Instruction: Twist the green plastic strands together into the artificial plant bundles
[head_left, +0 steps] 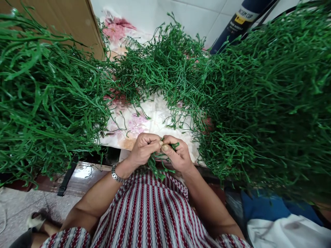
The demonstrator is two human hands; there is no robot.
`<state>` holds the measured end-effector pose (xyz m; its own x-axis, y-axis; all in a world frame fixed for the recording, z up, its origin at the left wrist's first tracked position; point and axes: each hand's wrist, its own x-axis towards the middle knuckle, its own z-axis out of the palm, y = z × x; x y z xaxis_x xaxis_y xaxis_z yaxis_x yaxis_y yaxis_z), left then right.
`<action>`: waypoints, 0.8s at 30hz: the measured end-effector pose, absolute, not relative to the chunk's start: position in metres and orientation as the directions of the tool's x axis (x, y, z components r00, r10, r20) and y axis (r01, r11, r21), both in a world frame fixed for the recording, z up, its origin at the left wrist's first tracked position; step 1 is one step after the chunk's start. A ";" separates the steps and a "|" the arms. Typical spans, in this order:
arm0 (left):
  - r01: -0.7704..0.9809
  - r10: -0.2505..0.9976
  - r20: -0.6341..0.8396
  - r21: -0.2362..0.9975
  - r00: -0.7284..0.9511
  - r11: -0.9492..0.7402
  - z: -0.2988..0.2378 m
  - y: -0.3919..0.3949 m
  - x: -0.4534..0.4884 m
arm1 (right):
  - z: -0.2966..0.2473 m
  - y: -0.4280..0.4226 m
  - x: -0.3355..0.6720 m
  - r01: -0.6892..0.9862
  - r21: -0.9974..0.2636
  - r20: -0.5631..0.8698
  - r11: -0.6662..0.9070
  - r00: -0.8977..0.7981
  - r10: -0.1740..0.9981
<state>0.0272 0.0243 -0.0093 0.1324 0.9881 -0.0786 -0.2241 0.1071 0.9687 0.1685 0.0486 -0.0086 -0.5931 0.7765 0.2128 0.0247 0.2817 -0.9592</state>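
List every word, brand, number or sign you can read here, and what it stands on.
"VACUUM CUP": on the pale band of the dark blue cylinder.
Yellow patch under those words: its marks are too small to read.
Lines below the patch: too small and blurred to read.

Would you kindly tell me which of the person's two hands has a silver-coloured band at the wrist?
The left hand does: the linked metal band sits just behind it, whereas the right hand has none.
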 end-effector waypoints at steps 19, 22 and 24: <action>-0.089 0.998 -0.066 0.994 -0.013 0.065 -0.017 0.032 0.016 | 0.016 0.058 0.189 0.420 -0.765 0.398 0.488 -0.287 0.871; -0.131 0.997 -0.049 0.991 -0.055 0.042 -0.018 0.032 0.020 | 0.009 0.052 0.177 0.449 -0.716 0.318 0.534 -0.471 0.823; -0.146 0.995 -0.043 0.989 -0.090 0.030 -0.020 0.031 0.021 | 0.002 0.051 0.169 0.442 -0.720 0.269 0.535 -0.533 0.802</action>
<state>0.0214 0.0312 -0.0196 -0.0897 0.9950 -0.0435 -0.1457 0.0301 0.9889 0.1695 0.0508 0.0017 -0.5325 0.8024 0.2693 0.4417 0.5349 -0.7203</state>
